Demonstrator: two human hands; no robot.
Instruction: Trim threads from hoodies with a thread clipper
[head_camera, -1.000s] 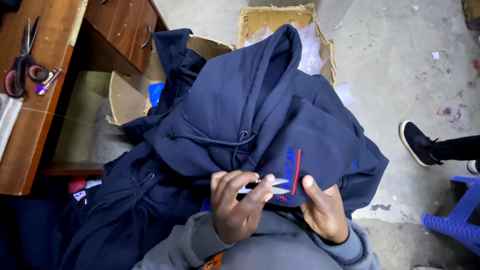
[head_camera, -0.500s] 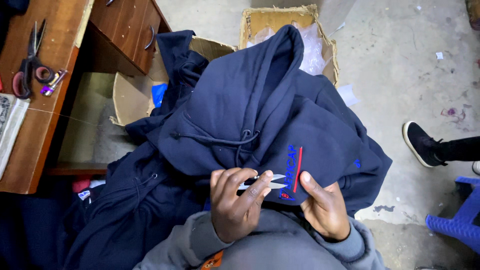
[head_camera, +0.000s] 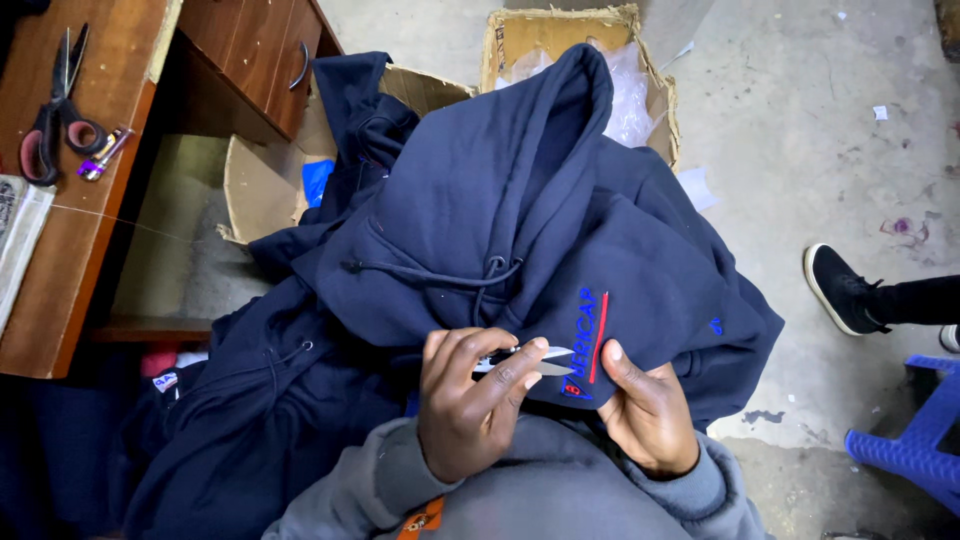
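A navy hooded sweatshirt (head_camera: 520, 230) lies draped over my lap, hood pointing away, its drawstring hanging loose. Blue and red embroidery (head_camera: 588, 335) shows near its lower edge. My left hand (head_camera: 470, 400) grips small metal thread snips (head_camera: 530, 360), blades pointing right toward the embroidery. My right hand (head_camera: 645, 415) pinches the sweatshirt fabric just under the embroidery, thumb on top. More navy garments (head_camera: 250, 420) are heaped under it at the left.
A wooden desk (head_camera: 70, 250) stands at the left with large scissors (head_camera: 55, 110) on it. Open cardboard boxes (head_camera: 560, 30) sit beyond the sweatshirt. Another person's black shoe (head_camera: 840, 290) is at right, with a blue plastic stool (head_camera: 910, 440) nearby.
The view has shifted slightly. My left hand has brought the snips a little closer to the embroidery; my right hand keeps its hold on the fabric.
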